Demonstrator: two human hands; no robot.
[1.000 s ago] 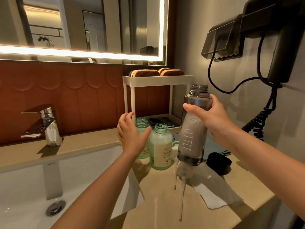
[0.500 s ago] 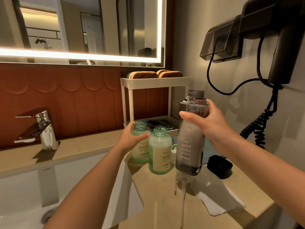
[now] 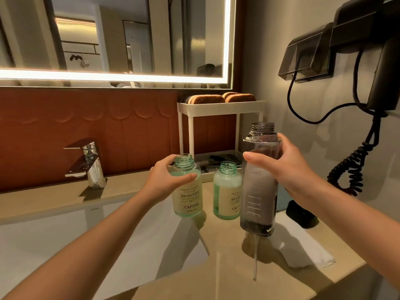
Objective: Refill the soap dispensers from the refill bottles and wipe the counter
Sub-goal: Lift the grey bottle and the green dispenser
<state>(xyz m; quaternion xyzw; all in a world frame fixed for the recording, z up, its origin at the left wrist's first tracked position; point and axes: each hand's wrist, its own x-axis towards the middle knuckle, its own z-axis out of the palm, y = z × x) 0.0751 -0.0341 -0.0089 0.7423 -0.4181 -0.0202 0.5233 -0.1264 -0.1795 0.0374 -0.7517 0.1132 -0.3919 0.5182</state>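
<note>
**Bottles in both hands, necks open**

L hand grips a green bottle round its shoulder, thumb in front, fingers behind. The bottle is upright w/ no cap and looks lifted just off the counter edge, by the sink basin. R hand wraps the upper part of a tall grey bottle. It is also upright and uncapped, w/ a dark layer at its base, and is held above the counter.

A 2nd green bottle stands uncapped on the counter btwn the two, just beside the grey one. A thin clear tube lies on the counter below the grey bottle. A white cloth is spread to its R, w/ a black object behind it near the wall.

A white rack sits in the back corner w/ brown pads on top. Faucet is on the L, lit mirror above, hair dryer on the R wall.
</note>
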